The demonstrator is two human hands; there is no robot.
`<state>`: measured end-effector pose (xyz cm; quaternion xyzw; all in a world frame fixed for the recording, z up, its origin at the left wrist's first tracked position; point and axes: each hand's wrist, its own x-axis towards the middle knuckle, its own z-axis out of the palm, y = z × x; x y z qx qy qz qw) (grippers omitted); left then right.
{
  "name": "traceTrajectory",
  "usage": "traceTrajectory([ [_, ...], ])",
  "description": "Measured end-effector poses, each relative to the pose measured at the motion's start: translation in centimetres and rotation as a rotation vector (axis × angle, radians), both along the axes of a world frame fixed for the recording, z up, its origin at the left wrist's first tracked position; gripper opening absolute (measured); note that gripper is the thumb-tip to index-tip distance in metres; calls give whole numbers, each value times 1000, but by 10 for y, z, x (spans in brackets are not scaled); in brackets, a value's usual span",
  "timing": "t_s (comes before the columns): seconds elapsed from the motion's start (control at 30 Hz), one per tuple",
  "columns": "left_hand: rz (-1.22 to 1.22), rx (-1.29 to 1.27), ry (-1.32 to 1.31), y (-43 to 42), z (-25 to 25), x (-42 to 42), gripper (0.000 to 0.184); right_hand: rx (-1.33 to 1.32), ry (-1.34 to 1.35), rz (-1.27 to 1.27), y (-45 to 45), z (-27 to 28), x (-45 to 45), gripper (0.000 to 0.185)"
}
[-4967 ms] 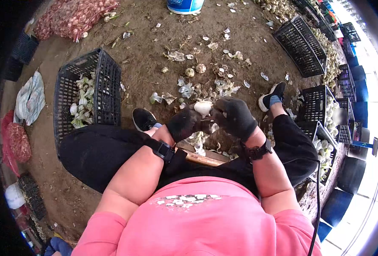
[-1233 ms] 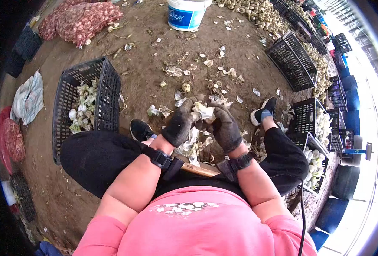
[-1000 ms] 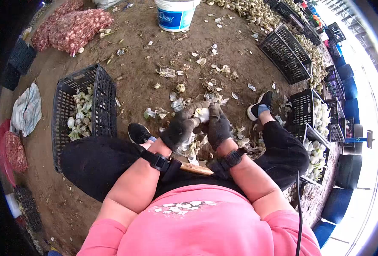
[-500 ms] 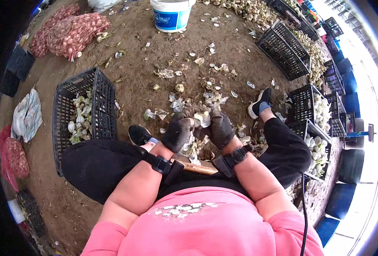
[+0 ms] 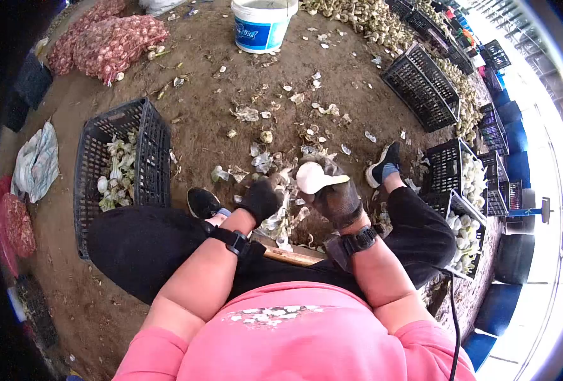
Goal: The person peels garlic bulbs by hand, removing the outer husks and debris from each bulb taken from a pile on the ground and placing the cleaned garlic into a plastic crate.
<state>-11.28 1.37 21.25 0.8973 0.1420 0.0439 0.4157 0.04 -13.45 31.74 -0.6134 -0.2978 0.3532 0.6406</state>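
A white peeled garlic bulb (image 5: 309,178) with a short stem lies in my right hand (image 5: 337,198), which wears a dark, soiled glove and has its fingers round the stem. Just left of it is my left hand (image 5: 264,198), gloved too, with bent fingers near loose skins; whether it pinches anything is too small to tell. Beneath and between the hands, pale garlic skins (image 5: 283,222) lie heaped on the ground beyond a wooden piece (image 5: 293,256). On the left a black crate (image 5: 152,159) holds garlic bulbs with stems (image 5: 121,168).
A white and blue bucket (image 5: 260,32) stands ahead. Net sacks of reddish bulbs (image 5: 118,47) lie at the far left. On the right are an empty-looking black crate (image 5: 421,87), a crate of white bulbs (image 5: 464,235) and a long garlic pile (image 5: 364,19). My feet rest either side of the skins.
The garlic bulb, earlier between both hands, now shows whole and smooth in my right hand. My left hand has drawn away to the left. The view has shifted slightly.
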Motion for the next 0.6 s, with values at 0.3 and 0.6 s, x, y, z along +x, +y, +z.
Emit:
traceTrajectory([
  [0.3,90,-1420,-84,-14,99,2,53,-29,165,-152,2,-10,0,21],
  [0.6,162,-712,-258,-23,58,1,60,-480,-860,-125,14,2,-3,16],
])
